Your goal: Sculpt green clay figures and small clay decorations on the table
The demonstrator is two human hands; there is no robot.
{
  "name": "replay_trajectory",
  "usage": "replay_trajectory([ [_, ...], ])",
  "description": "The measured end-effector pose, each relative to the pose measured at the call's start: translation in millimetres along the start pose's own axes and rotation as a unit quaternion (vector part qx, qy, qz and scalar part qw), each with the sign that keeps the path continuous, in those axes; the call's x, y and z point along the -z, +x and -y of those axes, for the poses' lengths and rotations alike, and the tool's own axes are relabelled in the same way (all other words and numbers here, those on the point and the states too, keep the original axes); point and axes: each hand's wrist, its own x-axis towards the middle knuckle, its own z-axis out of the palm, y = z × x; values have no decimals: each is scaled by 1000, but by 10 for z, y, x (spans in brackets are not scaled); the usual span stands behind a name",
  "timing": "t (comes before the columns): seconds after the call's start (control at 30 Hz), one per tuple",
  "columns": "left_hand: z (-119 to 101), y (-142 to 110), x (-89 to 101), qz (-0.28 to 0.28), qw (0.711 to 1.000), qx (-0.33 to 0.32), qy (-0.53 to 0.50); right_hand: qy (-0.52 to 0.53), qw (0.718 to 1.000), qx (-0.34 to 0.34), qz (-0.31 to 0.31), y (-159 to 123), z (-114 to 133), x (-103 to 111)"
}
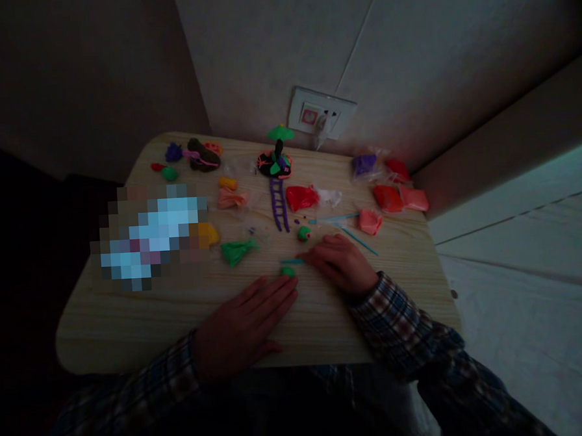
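Note:
My left hand lies flat on the wooden table, fingers stretched out. Its fingertips touch a small green clay piece. Pinched in my right hand is a thin blue modelling tool, its tip pointing left just above that green piece. Beyond my right fingers sits a small green clay ball with a dark and reddish spot. Farther back, a purple clay ladder leads up to a dark clay figure with a green umbrella-like top.
Bags of red clay, green clay and pink clay lie around the table. Another blue stick rests right of my right hand. A blurred-out bright object is at left. A wall socket is behind.

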Motion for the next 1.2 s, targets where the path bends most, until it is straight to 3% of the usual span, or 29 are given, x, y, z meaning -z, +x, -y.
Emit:
replay_trajectory([
  [0.3,6,-18,-42,2,1000,7,-7,13,1000,9,22,92,-20,-10],
  [0.4,3,-46,-68,15,1000,15,-17,3,998,-64,-17,24,25,-30],
  [0.5,-31,-73,-89,-14,999,45,-6,-8,986,-165,-34,-119,173,-44],
  [0.57,-68,-75,-98,-40,996,75,21,-9,982,-188,-25,-199,325,-61],
  [0.67,-133,-42,-118,-50,992,103,61,-64,968,-230,-82,-232,588,-133],
  [0.77,-198,8,-159,-58,988,122,79,-61,969,-220,-91,-173,818,-261],
  [0.9,-265,50,-211,-70,983,150,85,-111,936,-305,-137,-73,971,-401],
  [1.0,-285,62,-226,-73,981,159,88,-130,936,-281,-166,-47,994,-427],
  [1.2,-286,34,-219,-78,980,169,71,-171,935,-263,-164,-157,956,-420],
])
